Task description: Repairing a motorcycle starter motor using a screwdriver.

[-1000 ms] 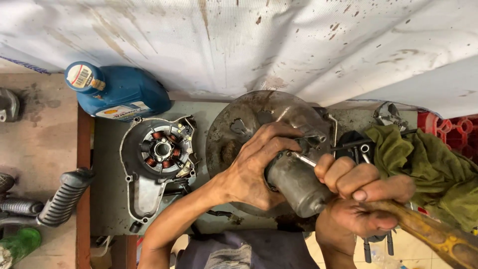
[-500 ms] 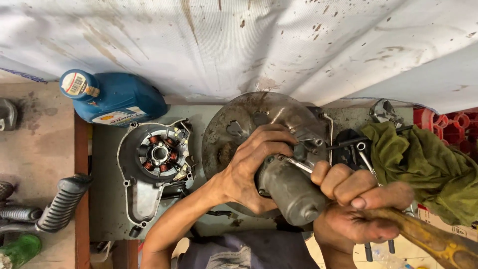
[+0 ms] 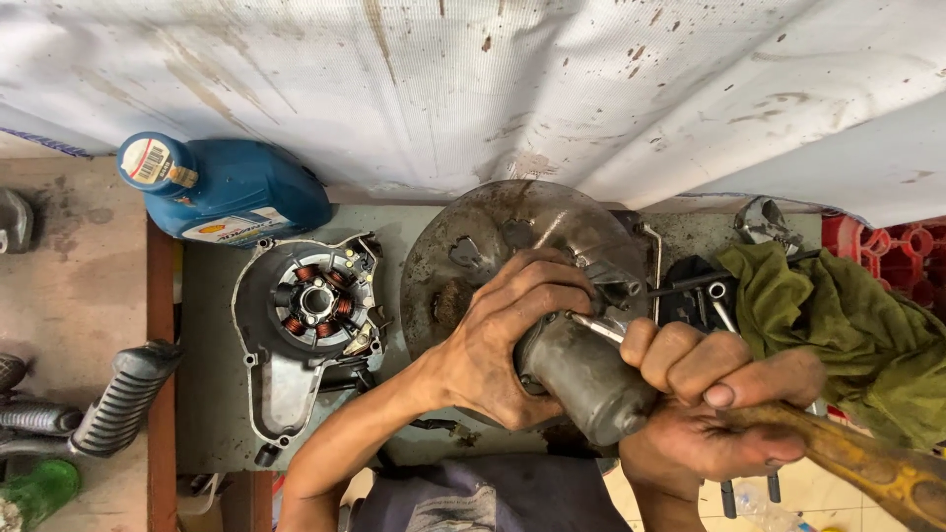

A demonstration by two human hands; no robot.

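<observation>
**Screwdriver on a grimy motor, centre frame**

Left hand [image 3: 507,340] sits just left of centre, fingers curled tight round the top of a grey cylindrical motor [image 3: 581,379] — a gripping hold, not spread. The motor lies tilted, lower end toward the bottom of the frame, resting against a round rusty metal plate [image 3: 473,256] on the bench.

Right hand [image 3: 709,394] is lower right of centre, fist closed on a yellow-handled screwdriver [image 3: 867,463]. The handle runs off toward the lower right corner; the steel shaft comes out past the knuckles and its tip meets the motor's upper end, right beside the left fingers. Exact seat of the tip — cannot tell, fingers hide it.

To do this step well, as I judge it: keep the shaft in line with the fastener or seam, not angled. Push along the axis before turning, since the casing looks greasy and a slip would run the tip into the left fingers. The left grip should stay firm and back from the tip, with the motor braced on the plate so it cannot roll.

Around it: a stator cover [image 3: 305,315] with copper coils at left centre, a blue oil bottle [image 3: 227,192] upper left, an olive rag [image 3: 838,315] at right, black hex keys [image 3: 690,286] between rag and plate, ribbed footpegs [image 3: 118,399] at the left edge.
</observation>
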